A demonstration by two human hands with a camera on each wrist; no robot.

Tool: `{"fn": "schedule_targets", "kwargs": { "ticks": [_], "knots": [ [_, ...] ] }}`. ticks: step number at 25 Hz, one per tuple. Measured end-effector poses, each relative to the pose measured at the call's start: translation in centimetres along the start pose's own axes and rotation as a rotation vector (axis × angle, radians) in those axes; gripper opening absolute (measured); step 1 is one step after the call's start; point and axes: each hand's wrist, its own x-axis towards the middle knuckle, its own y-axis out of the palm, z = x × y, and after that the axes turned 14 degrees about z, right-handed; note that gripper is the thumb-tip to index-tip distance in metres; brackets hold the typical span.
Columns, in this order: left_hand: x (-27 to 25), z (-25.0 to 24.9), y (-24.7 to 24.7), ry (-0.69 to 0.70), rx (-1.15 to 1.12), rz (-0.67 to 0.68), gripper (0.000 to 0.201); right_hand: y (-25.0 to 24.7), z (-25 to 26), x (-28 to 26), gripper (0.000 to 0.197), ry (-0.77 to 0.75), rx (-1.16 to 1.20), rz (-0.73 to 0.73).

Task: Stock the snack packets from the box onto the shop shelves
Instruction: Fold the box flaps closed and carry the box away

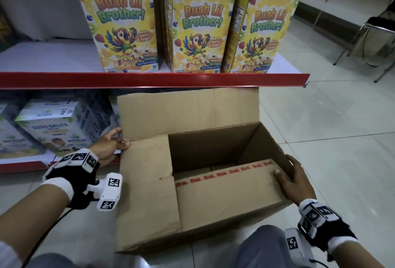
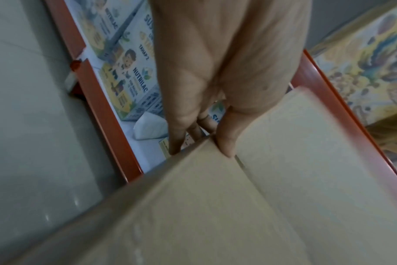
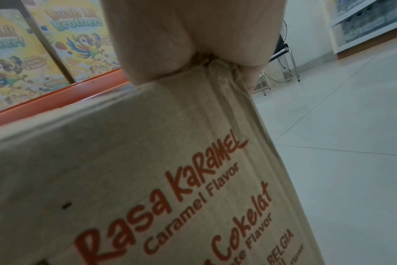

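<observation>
Head view: box (image 1: 198, 182) flaps are gripped by both hands' curled fingers (image 1: 116, 139); nothing from it is shelved yet.

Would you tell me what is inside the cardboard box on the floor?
Inside the cardboard box, only a small patch of pale, flat tops shows low down, too dim to identify. The near flap and the left flap cover the rest.

Three cereal boxes (image 1: 125, 22) line the upper shelf (image 1: 149, 79); one open carton (image 1: 213, 182) sits on the floor; at least two milk boxes (image 1: 55, 126) (others too blurred to count) below; one chair (image 1: 376, 32).
</observation>
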Motion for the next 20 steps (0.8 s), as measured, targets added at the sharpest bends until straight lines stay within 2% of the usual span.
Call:
{"fn": "schedule_targets", "kwargs": {
  "ticks": [2,4,6,8,12,16,20],
  "knots": [
    [-1.7,-0.2,-0.5,0.0,-0.087,0.068,0.047,-0.1,-0.4,-0.5,0.051,-0.005,0.041,-0.014],
    [-3.1,0.1,-1.1,0.002,-0.331,0.13,0.048,-0.3,-0.9,-1.1,0.045,-0.001,0.082,-0.016],
    [-3.7,0.4,-1.4,0.014,-0.532,0.132,0.043,-0.3,-1.0,-1.2,0.043,0.013,0.111,-0.01],
    [-3.8,0.5,-0.8,0.02,-0.514,0.123,0.046,-0.5,-0.6,-0.9,0.044,0.04,0.116,0.003],
    [-3.9,0.5,0.2,-0.014,-0.29,0.135,0.045,-0.7,0.3,-0.2,0.039,0.096,0.042,0.018],
    [-5.2,2.3,-1.2,-0.021,-0.301,0.196,0.047,-0.7,-0.5,-1.6,0.038,0.186,-0.087,-0.077],
    [-5.9,2.9,-0.8,0.067,-0.409,0.281,0.046,-1.7,-1.0,-3.1,0.039,0.255,-0.031,-0.081]
  ]
}}
